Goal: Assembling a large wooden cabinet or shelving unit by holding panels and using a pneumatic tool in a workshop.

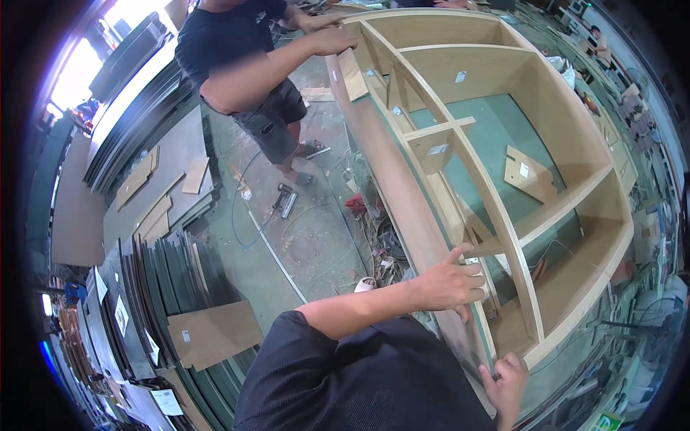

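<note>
Panel held flat against cabinet frame by 2 people.

Left hand (454,281) lies spread, fingers pressing the long brown panel (392,169) onto the side of the plywood cabinet (503,122), which lies on its back on a green surface (478,154); right hand (509,382) curls round the near corner. A co-worker's hands (332,39) grip the far end. Judged: alignment step; next calls for flush edges, then fastening. A nail gun (286,200) lies on the floor (316,237).

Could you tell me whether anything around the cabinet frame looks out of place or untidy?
A nail gun with its blue hose lies loose on the floor, and wood scraps clutter the ground beside the cabinet frame.
</note>
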The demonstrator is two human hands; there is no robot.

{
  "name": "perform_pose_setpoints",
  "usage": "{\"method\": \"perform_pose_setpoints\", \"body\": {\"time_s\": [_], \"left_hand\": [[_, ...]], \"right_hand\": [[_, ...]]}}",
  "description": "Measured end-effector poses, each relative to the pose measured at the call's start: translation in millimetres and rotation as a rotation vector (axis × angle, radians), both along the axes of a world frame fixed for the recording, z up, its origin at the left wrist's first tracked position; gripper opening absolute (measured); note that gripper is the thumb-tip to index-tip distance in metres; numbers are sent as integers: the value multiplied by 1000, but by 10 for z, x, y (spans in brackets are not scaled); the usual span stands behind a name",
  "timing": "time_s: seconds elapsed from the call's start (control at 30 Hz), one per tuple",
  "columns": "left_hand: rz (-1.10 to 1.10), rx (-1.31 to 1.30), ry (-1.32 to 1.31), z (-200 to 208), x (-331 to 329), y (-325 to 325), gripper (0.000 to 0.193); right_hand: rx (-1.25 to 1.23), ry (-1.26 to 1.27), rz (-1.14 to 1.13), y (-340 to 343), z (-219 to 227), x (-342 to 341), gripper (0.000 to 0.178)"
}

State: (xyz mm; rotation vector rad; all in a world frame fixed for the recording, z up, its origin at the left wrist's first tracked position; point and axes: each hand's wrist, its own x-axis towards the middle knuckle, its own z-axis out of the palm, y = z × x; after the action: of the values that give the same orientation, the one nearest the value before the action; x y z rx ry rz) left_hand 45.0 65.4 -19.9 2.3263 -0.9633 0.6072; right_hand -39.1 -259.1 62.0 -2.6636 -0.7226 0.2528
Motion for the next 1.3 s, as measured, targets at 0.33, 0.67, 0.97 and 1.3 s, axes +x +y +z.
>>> {"method": "perform_pose_setpoints", "body": {"time_s": [0.33, 0.67, 0.97, 1.3], "left_hand": [[18, 88, 27, 23, 11, 7, 47], [37, 131, 44, 61, 10, 6, 46], [52, 121, 63, 68, 10, -8, 47], [32, 115, 91, 111, 4, 21, 46]], "right_hand": [[31, -167, -117, 157, -6, -89, 43], [-126, -136, -229, 202, 0, -159, 43], [-113, -201, -247, 227, -15, -194, 42], [-208, -237, -322, 465, 37, -272, 39]]}}
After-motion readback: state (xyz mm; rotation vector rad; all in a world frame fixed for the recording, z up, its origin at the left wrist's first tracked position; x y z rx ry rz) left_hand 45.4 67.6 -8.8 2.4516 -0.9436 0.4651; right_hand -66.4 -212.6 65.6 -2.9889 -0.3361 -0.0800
